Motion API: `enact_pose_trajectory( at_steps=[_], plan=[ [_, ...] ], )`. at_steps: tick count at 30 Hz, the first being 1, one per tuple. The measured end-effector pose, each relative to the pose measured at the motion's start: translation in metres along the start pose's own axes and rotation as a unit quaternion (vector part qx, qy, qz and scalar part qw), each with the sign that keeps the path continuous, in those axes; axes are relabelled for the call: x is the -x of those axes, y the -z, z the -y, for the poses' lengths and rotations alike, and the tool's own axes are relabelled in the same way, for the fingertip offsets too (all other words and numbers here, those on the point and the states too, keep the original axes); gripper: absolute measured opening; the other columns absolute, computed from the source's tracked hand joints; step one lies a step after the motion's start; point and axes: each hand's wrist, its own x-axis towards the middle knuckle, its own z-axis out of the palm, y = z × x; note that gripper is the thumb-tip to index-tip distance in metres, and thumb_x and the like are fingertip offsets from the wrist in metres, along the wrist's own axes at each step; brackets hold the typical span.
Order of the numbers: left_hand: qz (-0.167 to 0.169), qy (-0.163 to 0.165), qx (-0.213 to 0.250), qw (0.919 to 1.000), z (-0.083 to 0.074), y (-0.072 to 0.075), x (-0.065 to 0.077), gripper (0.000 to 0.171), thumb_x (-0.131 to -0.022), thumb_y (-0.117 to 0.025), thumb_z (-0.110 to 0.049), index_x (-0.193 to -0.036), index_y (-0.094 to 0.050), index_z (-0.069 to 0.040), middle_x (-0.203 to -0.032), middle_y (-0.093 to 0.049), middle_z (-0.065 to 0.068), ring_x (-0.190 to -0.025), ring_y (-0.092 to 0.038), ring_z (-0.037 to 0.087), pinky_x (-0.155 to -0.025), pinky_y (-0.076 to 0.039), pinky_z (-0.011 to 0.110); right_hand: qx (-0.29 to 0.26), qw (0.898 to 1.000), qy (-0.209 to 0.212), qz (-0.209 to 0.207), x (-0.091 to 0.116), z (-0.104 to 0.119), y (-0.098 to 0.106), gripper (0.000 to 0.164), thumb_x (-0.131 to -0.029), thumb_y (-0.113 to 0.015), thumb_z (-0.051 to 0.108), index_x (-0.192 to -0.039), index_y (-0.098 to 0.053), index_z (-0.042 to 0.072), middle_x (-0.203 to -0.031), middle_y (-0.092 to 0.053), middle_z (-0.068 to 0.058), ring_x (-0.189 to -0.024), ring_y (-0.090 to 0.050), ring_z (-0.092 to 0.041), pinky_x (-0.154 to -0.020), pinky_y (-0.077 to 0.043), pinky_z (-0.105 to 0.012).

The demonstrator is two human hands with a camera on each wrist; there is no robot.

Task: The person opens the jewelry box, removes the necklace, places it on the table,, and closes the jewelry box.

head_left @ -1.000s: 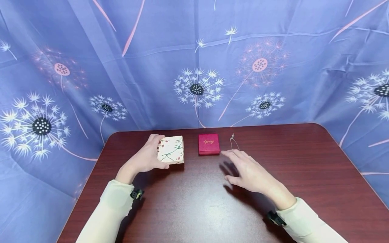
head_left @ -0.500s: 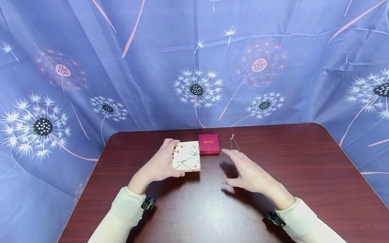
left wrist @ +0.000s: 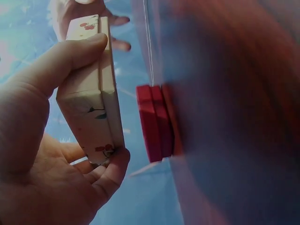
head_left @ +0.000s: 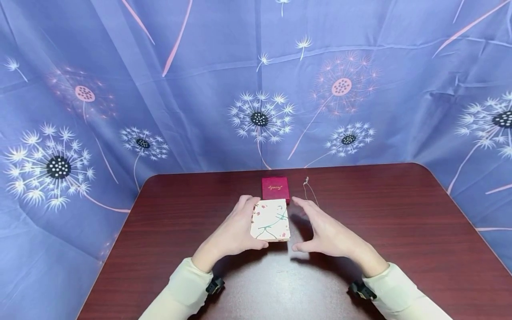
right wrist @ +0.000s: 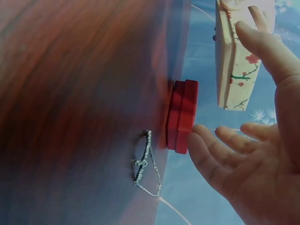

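My left hand (head_left: 234, 231) grips a cream gift box (head_left: 271, 221) with a printed red-flower and green-branch pattern, thumb on the near side and fingers on the far side. In both wrist views this box hangs above the table. My right hand (head_left: 332, 231) is spread, thumb and fingers apart, just off the box's right side and holding nothing. Behind the cream box sits a small red jewelry box (head_left: 275, 186) with gold lettering, lid on; the cream box overlaps its front edge in the head view. A thin silver chain (right wrist: 142, 163) lies on the table to its right.
The dark red-brown wooden table (head_left: 400, 213) has a rounded far edge. Right behind it hangs a blue curtain (head_left: 200, 111) printed with dandelions. A bright light reflection lies on the tabletop in front.
The left hand has carried the cream box right and nearer, from left of the red box to in front of it. The right hand has stayed nearly in place.
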Motion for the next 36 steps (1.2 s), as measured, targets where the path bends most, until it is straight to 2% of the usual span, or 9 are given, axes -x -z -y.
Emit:
enact_pose_trajectory(
  at_steps=[5, 9, 17, 22, 29, 36],
  plan=[
    [0.007, -0.012, -0.003, 0.9999, -0.009, -0.013, -0.001, 0.113, -0.063, -0.103, -0.032, -0.154, -0.041, -0.003, -0.144, -0.043, 0.006, -0.121, -0.049, 0.016, -0.103, -0.051, 0.034, -0.014, 1.0, 0.012, 0.0, 0.001, -0.002, -0.002, 0.121, -0.073, -0.099, 0.03, -0.166, -0.025, 0.004, -0.153, -0.047, -0.013, -0.128, -0.057, -0.03, -0.104, -0.053, -0.051],
    [0.013, -0.007, -0.012, 0.9998, -0.014, -0.02, -0.002, 0.115, -0.064, -0.102, -0.034, -0.156, -0.039, -0.003, -0.146, -0.042, 0.006, -0.124, -0.049, 0.017, -0.105, -0.05, 0.034, -0.016, 1.0, 0.014, 0.006, 0.002, -0.005, -0.003, 0.124, -0.072, -0.1, 0.028, -0.166, -0.023, 0.005, -0.146, -0.049, -0.007, -0.124, -0.057, -0.026, -0.102, -0.053, -0.05],
    [0.008, -0.008, -0.026, 0.9996, -0.021, -0.03, -0.002, 0.117, -0.065, -0.101, -0.035, -0.157, -0.038, -0.001, -0.149, -0.04, 0.009, -0.125, -0.05, 0.02, -0.107, -0.05, 0.036, -0.028, 0.999, 0.018, 0.017, 0.005, -0.01, -0.004, 0.123, -0.071, -0.101, 0.027, -0.165, -0.024, 0.005, -0.146, -0.048, -0.006, -0.118, -0.057, -0.014, -0.097, -0.055, -0.044],
    [0.01, -0.008, -0.027, 0.9995, -0.023, -0.033, -0.002, 0.118, -0.065, -0.101, -0.036, -0.158, -0.037, -0.001, -0.15, -0.04, 0.009, -0.126, -0.05, 0.02, -0.107, -0.049, 0.035, -0.032, 0.999, 0.02, 0.018, 0.007, -0.012, -0.004, 0.119, -0.069, -0.102, 0.024, -0.161, -0.028, 0.004, -0.142, -0.049, -0.006, -0.115, -0.058, -0.016, -0.092, -0.057, -0.041],
    [0.016, -0.006, -0.016, 0.9997, -0.023, -0.037, -0.001, 0.121, -0.066, -0.101, -0.036, -0.161, -0.034, -0.003, -0.153, -0.038, 0.009, -0.129, -0.048, 0.019, -0.11, -0.047, 0.036, -0.036, 0.999, 0.019, 0.021, 0.009, -0.014, -0.003, 0.116, -0.068, -0.102, 0.021, -0.158, -0.031, 0.003, -0.143, -0.05, -0.006, -0.12, -0.059, -0.02, -0.099, -0.055, -0.044],
    [0.021, -0.009, 0.0, 0.9997, -0.021, -0.038, 0.0, 0.121, -0.069, -0.101, -0.035, -0.164, -0.031, -0.006, -0.156, -0.035, 0.008, -0.134, -0.046, 0.019, -0.115, -0.044, 0.038, -0.035, 0.999, 0.024, 0.022, 0.01, -0.016, 0.001, 0.114, -0.068, -0.102, 0.02, -0.157, -0.032, 0.005, -0.142, -0.05, -0.006, -0.118, -0.059, -0.021, -0.097, -0.056, -0.043]
  ],
)
